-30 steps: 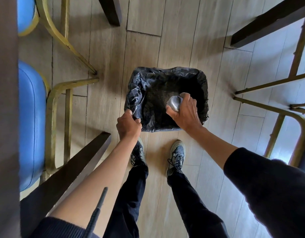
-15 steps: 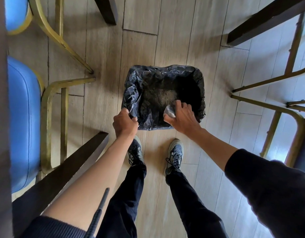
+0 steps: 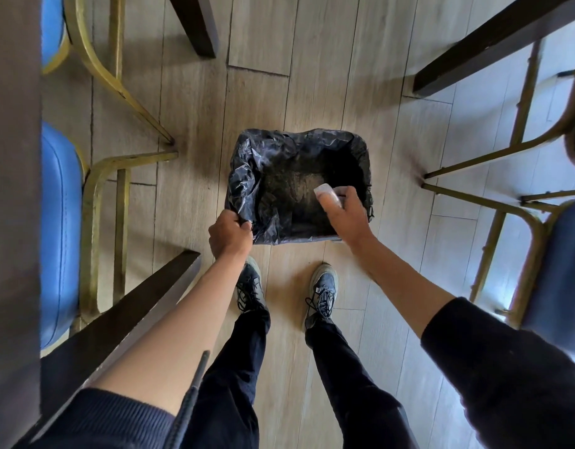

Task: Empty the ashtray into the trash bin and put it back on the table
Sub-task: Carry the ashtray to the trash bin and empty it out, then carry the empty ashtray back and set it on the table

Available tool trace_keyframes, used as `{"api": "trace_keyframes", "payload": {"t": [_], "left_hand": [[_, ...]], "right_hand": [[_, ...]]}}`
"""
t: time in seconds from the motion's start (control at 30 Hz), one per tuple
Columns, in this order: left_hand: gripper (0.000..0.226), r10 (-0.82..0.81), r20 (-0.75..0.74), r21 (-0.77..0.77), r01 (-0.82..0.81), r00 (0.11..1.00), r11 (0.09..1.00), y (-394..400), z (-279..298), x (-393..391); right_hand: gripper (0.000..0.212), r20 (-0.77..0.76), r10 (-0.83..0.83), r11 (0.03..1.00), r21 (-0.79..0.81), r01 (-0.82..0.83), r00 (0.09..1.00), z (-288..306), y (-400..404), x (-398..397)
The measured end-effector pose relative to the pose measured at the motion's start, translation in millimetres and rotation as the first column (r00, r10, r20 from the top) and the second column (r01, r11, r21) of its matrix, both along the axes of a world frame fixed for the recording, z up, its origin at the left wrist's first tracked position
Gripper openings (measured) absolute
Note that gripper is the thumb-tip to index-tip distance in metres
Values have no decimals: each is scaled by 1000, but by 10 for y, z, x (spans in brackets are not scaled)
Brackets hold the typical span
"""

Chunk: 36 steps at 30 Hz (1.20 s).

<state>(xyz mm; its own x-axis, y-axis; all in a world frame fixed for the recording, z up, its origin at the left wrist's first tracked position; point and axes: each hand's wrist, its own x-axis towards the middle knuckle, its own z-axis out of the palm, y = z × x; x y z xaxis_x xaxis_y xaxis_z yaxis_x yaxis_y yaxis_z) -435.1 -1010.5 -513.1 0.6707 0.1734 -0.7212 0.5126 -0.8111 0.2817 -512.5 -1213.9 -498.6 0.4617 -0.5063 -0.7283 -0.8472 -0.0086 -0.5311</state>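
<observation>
A blue-cushioned chair [image 3: 57, 222] with a gold frame stood at the far left, beside a dark table leg [image 3: 117, 322]. The left hand [image 3: 229, 236] was closed, pinching the near-left corner of the black liner of the trash bin [image 3: 247, 176], which stood on the wooden floor [image 3: 312, 92]. The right hand [image 3: 344, 215] was wrapped around the pale ashtray [image 3: 326, 191], held over the bin's right side and seemingly tipped, though blur hid its angle. Two sneakers [image 3: 321, 290] stood just behind the bin.
</observation>
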Motion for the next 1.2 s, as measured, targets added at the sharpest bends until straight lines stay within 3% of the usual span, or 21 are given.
{"api": "trace_keyframes", "payload": {"t": [0.1,0.17,0.2,0.3,0.4,0.57,0.73,0.93,1.07,1.2], "left_hand": [[34,-26,24,14,26,999,1000,-1,197,-64],[33,-85,103,-44,90,991,995,-11,386,-143],[31,-104,133,-95,117,986,989,-21,529,-185],[26,-131,204,-269,185,970,945,-67,999,-327],[24,-88,204,-396,164,975,904,-157,1562,-407],[21,-31,249,-495,155,968,855,-237,2500,-489],[17,49,223,-589,95,973,803,-202,3516,-616],[22,73,135,-687,40,988,725,-119,4670,-958],[29,123,47,-750,-46,991,660,-131,5343,-1201],[31,248,-27,-798,-170,968,579,-37,5833,-1471]], "right_hand": [[46,-32,-357,866,362,344,934,362,-119,16],[31,-32,-488,734,525,430,872,611,-180,-1],[33,-32,-535,673,588,448,844,754,-203,-16],[47,-37,-617,569,668,479,786,1203,-221,-71],[41,-14,-665,536,688,490,747,1695,-177,-125],[51,70,-716,513,728,455,695,2545,-108,-287],[66,123,-703,586,658,473,701,3446,-50,-543],[44,191,-598,738,511,441,779,4607,148,-809],[51,295,-397,875,406,263,869,5284,258,-934],[56,396,-175,935,355,26,901,5720,391,-1068]]}}
